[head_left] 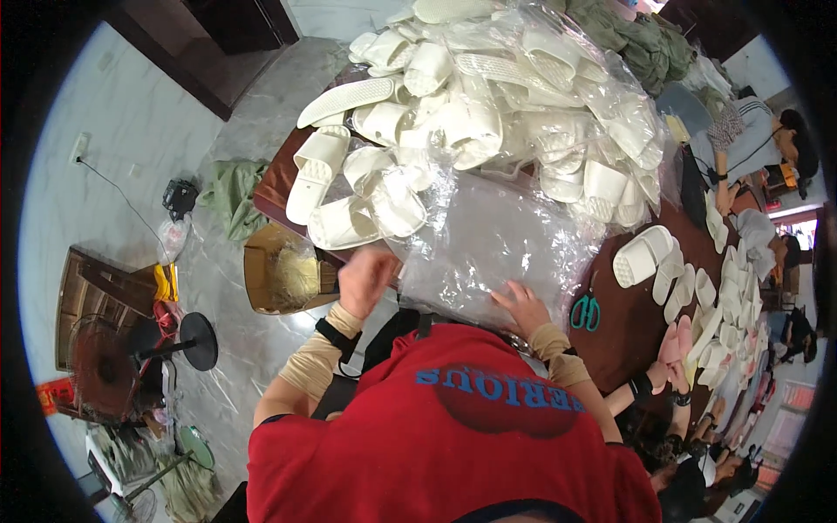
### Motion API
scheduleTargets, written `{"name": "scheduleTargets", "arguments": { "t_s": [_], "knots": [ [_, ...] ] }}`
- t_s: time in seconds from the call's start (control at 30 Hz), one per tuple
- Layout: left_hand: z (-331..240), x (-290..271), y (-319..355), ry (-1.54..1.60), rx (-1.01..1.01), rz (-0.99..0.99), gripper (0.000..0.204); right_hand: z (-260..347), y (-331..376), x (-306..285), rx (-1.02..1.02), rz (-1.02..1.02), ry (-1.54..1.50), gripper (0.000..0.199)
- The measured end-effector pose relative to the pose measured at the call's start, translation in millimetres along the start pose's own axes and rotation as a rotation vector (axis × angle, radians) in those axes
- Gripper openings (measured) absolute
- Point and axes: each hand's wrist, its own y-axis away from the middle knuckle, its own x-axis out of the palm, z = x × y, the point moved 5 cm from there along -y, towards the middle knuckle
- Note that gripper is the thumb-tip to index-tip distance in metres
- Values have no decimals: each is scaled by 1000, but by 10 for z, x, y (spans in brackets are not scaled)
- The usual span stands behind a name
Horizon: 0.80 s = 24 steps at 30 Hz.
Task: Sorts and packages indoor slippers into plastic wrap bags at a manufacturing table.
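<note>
A stack of clear plastic bags (506, 231) lies flat at the near edge of the dark table, in front of my body. My right hand (523, 309) rests on its near right part with the fingers spread. My left hand (366, 277) is closed beside the stack's left edge; whatever its fingers hold, if anything, is hidden. Just beyond that hand is a white slipper (343, 224). A large heap of white slippers (471, 131), many under clear film, covers the far side of the table.
Green-handled scissors (585, 314) lie right of the bags. Farther right, white slippers (643, 256) stand in rows, and a co-worker's hands (667, 376) hold pink slippers (674, 340). An open cardboard box (261, 270) sits at the left, with a fan (105, 357) beyond.
</note>
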Motion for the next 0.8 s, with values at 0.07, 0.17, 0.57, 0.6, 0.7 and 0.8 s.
{"name": "scheduleTargets", "arguments": {
  "t_s": [0.07, 0.17, 0.57, 0.6, 0.7, 0.8],
  "knots": [
    [-55, -246, -308, -88, -37, -363, 27, -2, 2, 34, 34, 17, -5, 80],
    [45, -174, -696, -461, 23, -364, 25, 8, 0, -30, 59, 40, -58, 78],
    [519, 98, -867, -336, 156, 71, 26, -17, 27, -19, 64, 12, -177, 71],
    [673, 160, -829, -338, 162, 72, 26, -30, 32, -6, 39, 7, -178, 71],
    [1088, 260, -822, -379, 70, 102, 15, -67, 30, 64, 11, -5, -176, 70],
    [1269, -5, -844, 199, -83, -157, 9, -42, 58, 29, -9, -11, -194, 70]
  ]
}}
